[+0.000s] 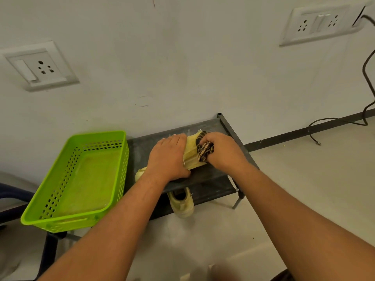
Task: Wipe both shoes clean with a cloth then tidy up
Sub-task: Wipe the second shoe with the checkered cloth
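Note:
A pale yellow shoe [190,153] lies on the top shelf of a dark metal rack [142,147], its sole turned toward me. My left hand [168,157] presses down on it and holds it steady. My right hand [221,151] grips a bunched black-and-tan patterned cloth [204,151] against the shoe's right end. A second pale shoe [182,201] stands on the lower shelf below, its opening facing up.
A bright green perforated plastic basket [52,191] sits on the rack's left part, with nothing in it. The wall behind carries two socket plates [40,65] [318,23]. A black cable [365,78] trails down to the pale floor [304,179] at right.

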